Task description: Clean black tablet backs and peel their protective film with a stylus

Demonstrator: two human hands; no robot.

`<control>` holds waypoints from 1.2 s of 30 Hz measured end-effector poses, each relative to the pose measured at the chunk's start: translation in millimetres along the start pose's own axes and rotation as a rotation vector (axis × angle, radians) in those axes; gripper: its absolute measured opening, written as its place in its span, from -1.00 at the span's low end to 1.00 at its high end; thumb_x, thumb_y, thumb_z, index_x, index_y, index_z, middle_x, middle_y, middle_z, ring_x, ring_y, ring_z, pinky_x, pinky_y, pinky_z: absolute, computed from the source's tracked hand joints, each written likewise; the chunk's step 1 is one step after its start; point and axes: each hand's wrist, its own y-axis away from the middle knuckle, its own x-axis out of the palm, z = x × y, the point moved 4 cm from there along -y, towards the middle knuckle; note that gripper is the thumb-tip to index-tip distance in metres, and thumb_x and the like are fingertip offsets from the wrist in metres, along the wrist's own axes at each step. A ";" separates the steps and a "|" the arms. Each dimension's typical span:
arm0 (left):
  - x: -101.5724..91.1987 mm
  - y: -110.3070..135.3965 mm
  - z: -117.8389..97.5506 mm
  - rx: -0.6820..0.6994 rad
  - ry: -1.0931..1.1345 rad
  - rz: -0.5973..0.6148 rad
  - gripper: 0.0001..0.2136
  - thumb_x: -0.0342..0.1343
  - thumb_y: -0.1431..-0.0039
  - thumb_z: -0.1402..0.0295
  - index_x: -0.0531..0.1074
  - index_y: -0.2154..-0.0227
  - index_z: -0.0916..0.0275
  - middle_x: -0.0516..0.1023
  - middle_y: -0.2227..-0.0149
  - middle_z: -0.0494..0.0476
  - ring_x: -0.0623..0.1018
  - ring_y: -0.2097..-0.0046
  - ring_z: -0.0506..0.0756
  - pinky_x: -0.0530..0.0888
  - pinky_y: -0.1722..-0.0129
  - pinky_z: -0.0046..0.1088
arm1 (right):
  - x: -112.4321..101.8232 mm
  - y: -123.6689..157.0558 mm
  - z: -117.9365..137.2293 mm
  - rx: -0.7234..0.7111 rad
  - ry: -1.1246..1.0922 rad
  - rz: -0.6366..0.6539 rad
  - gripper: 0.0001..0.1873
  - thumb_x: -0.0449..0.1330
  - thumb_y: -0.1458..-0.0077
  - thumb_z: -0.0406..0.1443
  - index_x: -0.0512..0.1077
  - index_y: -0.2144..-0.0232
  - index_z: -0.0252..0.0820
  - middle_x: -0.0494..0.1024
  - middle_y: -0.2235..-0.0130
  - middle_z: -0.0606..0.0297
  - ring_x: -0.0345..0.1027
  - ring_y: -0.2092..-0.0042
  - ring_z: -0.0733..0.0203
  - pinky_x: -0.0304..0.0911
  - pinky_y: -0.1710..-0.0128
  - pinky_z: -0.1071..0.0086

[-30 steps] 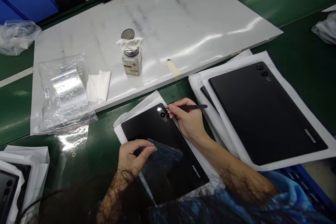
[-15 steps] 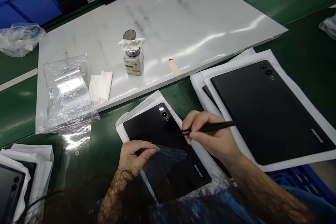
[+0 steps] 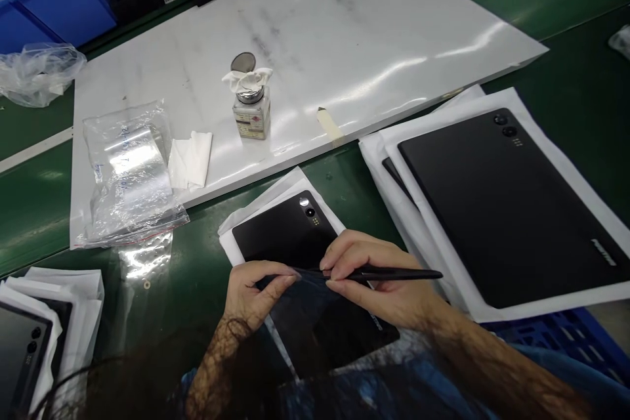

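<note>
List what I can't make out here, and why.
All in the head view:
Logo on the middle tablet: partly hidden by the right hand.
Leftmost tablet: cut off by the picture's left edge.
Bottle label: print too small.
Whether the black tool touches the film: too dark.

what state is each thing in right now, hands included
Left hand: pinching clear film
Right hand: closed on black tweezers
Clear film: pinched, outline hard to see
Black tweezers: held, tip opening unclear
Middle tablet: camera side up, partly covered
Right tablet: camera side up
Bottle: upright, round lid tipped up
Folded cloth: lying down
Plastic bag: lying down, seal unclear
</note>
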 end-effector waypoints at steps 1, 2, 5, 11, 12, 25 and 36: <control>-0.1 0.1 0.1 -0.009 -0.007 -0.001 -0.91 0.21 0.02 0.30 0.58 0.47 -0.11 0.69 0.46 -0.18 0.67 0.40 0.16 0.59 0.37 -0.38 | -0.1 0.4 -0.4 -0.006 0.002 -0.008 -0.83 0.57 -0.20 -0.34 0.77 0.31 0.14 0.84 0.32 0.26 0.75 0.36 0.03 0.72 0.36 0.21; -0.3 0.2 0.3 -0.018 -0.014 -0.006 -0.91 0.21 0.02 0.29 0.58 0.48 -0.11 0.69 0.47 -0.18 0.66 0.41 0.16 0.59 0.38 -0.38 | 0.0 1.2 -0.7 -0.014 -0.001 -0.016 -0.81 0.56 -0.20 -0.36 0.77 0.30 0.14 0.84 0.33 0.27 0.75 0.36 0.04 0.71 0.37 0.22; -0.8 0.4 1.2 -0.035 -0.020 -0.027 -0.93 0.21 0.02 0.29 0.58 0.48 -0.07 0.68 0.48 -0.16 0.65 0.44 0.14 0.58 0.42 -0.41 | 2.6 6.4 -2.0 -0.042 -0.033 -0.017 -0.74 0.54 -0.19 -0.42 0.77 0.27 0.17 0.84 0.32 0.28 0.76 0.36 0.03 0.71 0.39 0.23; -0.7 0.5 4.0 -0.036 -0.025 -0.059 -0.95 0.21 0.02 0.30 0.57 0.50 0.01 0.66 0.52 -0.12 0.64 0.48 0.11 0.57 0.45 -0.46 | 8.7 14.4 -9.1 -0.074 -0.109 -0.094 -0.68 0.55 -0.16 -0.45 0.79 0.22 0.18 0.84 0.29 0.27 0.71 0.41 0.06 0.68 0.45 0.22; -0.8 0.6 4.2 -0.034 -0.026 -0.063 -0.95 0.21 0.02 0.31 0.58 0.50 0.04 0.66 0.53 -0.11 0.64 0.48 0.10 0.57 0.45 -0.47 | 5.8 12.1 -15.4 -0.037 -0.153 -0.178 -0.74 0.57 -0.16 -0.43 0.77 0.27 0.14 0.82 0.31 0.28 0.67 0.43 0.09 0.66 0.47 0.24; -0.1 0.6 4.7 -0.014 -0.029 -0.078 -0.96 0.23 0.03 0.35 0.57 0.51 0.09 0.67 0.54 -0.09 0.64 0.48 0.03 0.54 0.44 -0.59 | -11.7 -11.0 -90.6 0.347 -0.474 -0.586 -0.48 0.82 0.14 -0.07 0.57 0.47 -0.07 0.69 0.45 0.42 0.57 0.47 0.31 0.47 0.47 0.45; 0.1 0.9 5.5 -0.021 -0.043 -0.077 -0.96 0.23 0.04 0.33 0.57 0.52 0.11 0.67 0.54 -0.05 0.64 0.48 0.07 0.55 0.45 -0.53 | -10.0 -9.7 -90.5 0.339 -0.419 -0.602 -0.52 0.79 0.11 -0.12 0.55 0.48 -0.07 0.67 0.43 0.42 0.53 0.49 0.31 0.46 0.51 0.44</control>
